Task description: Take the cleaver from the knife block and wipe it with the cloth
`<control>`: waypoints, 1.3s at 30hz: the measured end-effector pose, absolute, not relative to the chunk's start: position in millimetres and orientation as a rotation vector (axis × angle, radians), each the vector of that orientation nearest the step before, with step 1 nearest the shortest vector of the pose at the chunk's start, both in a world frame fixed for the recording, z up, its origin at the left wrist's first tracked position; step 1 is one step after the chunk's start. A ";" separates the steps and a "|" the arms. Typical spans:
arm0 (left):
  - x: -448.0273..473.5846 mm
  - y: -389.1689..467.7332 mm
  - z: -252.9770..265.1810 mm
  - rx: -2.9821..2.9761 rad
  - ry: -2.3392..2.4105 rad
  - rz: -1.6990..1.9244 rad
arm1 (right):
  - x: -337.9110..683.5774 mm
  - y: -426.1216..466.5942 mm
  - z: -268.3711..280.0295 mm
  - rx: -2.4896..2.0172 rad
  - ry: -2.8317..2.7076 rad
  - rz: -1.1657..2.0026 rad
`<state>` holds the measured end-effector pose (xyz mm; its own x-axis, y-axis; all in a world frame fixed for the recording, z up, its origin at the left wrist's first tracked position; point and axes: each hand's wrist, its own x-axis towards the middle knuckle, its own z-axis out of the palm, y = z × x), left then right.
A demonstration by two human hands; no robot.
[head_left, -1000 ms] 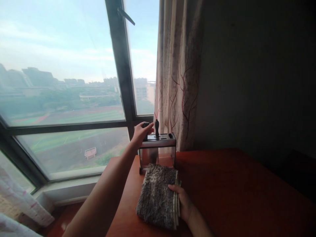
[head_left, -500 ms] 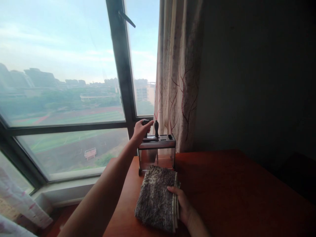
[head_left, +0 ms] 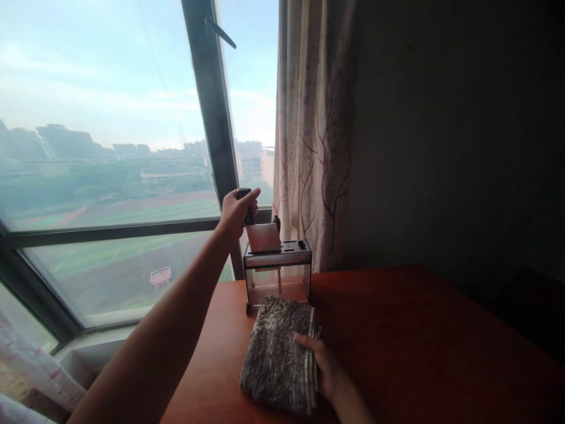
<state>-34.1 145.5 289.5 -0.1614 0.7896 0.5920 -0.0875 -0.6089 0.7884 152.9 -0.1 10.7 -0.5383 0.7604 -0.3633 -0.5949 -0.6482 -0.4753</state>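
Observation:
My left hand (head_left: 239, 210) is wrapped round the black handle of a cleaver (head_left: 263, 238). Part of its broad blade stands above the top of a clear-sided knife block (head_left: 278, 257); the lower edge is at the slot. Beside the blade, a second dark handle (head_left: 277, 224) sticks up from the block, partly hidden. My right hand (head_left: 321, 362) grips the edge of a folded, shaggy grey-brown towel (head_left: 279, 356), thumb on top and fingers hidden beneath. The towel is in front of the block.
The block stands on a reddish-brown wooden table (head_left: 388, 341), close to a window frame (head_left: 207, 112). A patterned curtain (head_left: 313, 135) hangs behind it. Another curtain (head_left: 39, 365) is at the lower left.
My left hand has risen with the cleaver, so its blade now shows above the block. My right hand keeps its hold on the towel. The view has shifted slightly.

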 end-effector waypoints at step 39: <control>-54.8 57.2 189.8 0.416 0.686 1.744 | 160.5 -4.6 30.7 -0.515 -0.319 1.953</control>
<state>-54.8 57.2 189.8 -0.2787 0.9577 -0.0713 -0.7498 -0.1706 0.6393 160.5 -4.6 30.7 -0.3641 0.9070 -0.2116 -0.7926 -0.4210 -0.4410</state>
